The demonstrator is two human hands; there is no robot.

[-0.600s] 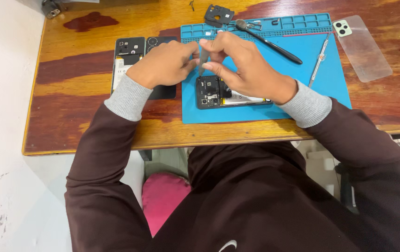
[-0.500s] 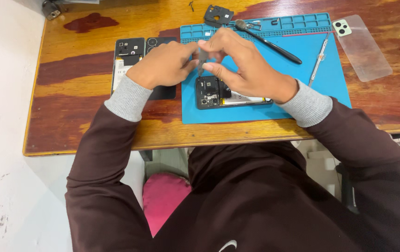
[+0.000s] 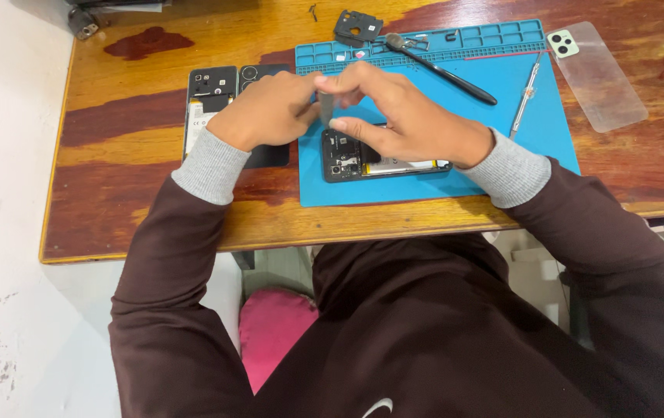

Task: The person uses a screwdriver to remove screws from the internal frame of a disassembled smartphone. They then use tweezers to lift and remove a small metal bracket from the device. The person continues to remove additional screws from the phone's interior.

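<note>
both hands, left hand (image 3: 270, 112) and right hand (image 3: 401, 116), stay pinched together on a small grey part (image 3: 325, 107) just above the opened phone (image 3: 382, 159) on the blue mat (image 3: 533, 139); little has shifted.

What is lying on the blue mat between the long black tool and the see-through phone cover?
In the head view, a thin silver screwdriver lies on the blue mat, between the black tool and the clear phone cover.
</note>
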